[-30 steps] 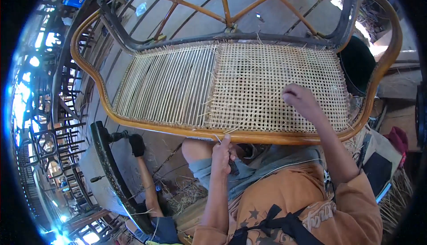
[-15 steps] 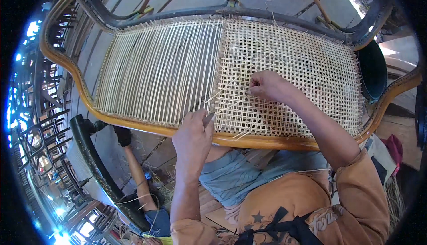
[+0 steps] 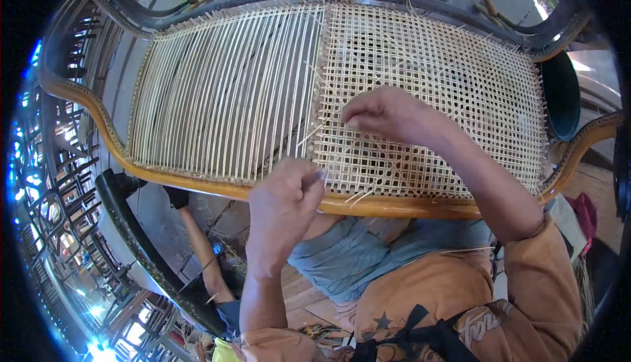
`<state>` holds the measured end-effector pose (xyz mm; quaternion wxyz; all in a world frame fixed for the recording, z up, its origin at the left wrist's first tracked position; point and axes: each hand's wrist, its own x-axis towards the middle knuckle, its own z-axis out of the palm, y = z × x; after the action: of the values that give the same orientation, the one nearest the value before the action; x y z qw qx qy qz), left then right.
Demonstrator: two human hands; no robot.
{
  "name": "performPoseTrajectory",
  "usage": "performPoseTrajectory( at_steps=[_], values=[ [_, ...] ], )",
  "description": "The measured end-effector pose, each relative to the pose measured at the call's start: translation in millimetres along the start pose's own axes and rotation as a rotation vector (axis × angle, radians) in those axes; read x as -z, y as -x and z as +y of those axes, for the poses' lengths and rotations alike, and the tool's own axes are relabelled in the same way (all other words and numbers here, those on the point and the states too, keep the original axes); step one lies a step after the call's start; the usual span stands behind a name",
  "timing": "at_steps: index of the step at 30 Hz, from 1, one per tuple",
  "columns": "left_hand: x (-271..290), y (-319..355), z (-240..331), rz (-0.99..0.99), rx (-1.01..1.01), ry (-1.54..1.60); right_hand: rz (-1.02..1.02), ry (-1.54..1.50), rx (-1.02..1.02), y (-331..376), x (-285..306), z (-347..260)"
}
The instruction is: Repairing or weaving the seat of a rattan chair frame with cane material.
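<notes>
A wooden frame [image 3: 394, 208] lies across my lap, strung with pale cane. Its right half bears an open woven cane panel [image 3: 460, 125]; the left half has only slanting parallel cane strands [image 3: 217, 92]. Over the front rail, left of the panel's edge, my left hand [image 3: 286, 194] is closed around a small grey tool, of which only the tip shows by the thumb. My right hand [image 3: 394, 119] hovers over the left part of the weave, its thumb and forefinger curled close together. Whatever is between these fingertips cannot be made out. Loose cane ends [image 3: 358, 195] stick up at the front rail.
A dark green container [image 3: 560, 96] stands behind the frame's right end. At lower left are a dark curved furniture piece [image 3: 141, 243] and another person's arm or leg [image 3: 200, 250]. Several dark furniture frames [image 3: 62, 197] are stacked at far left.
My right hand has shifted left, its fingers less tightly bunched. The left hand has turned, so less of the grey tool shows. The frame appears slightly higher in view.
</notes>
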<state>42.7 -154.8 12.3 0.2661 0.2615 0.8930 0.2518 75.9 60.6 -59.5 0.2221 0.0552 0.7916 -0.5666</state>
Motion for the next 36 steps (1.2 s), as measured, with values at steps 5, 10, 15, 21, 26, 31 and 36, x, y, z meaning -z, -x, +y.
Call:
performPoseTrajectory(
  at_steps=[5, 10, 15, 21, 26, 31, 36],
  values=[
    [6, -21, 11, -0.070, 0.041, -0.057, 0.000, 0.152, 0.247, 11, -16, 4],
    [1, -31, 13, -0.151, -0.096, -0.534, 0.078, 0.395, 0.019, 21, -16, 23],
    [-7, -41, 17, -0.151, -0.222, -0.826, 0.274, 0.310, 0.118, 30, -33, 32],
    [-17, -55, 43, -0.292, -0.151, -0.936, 0.359, 0.055, 0.096, 31, -38, 35],
    [-24, -66, 55, -0.376, -0.176, -0.971, 0.435, -0.055, 0.128, 30, -39, 35],
    [-27, -73, 39, -0.419, -0.261, -0.908, 0.338, 0.139, -0.120, 24, -44, 35],
    [-28, -52, 21, -0.279, -0.267, -0.804, 0.417, 0.429, -0.125, 22, -60, 21]
  ],
)
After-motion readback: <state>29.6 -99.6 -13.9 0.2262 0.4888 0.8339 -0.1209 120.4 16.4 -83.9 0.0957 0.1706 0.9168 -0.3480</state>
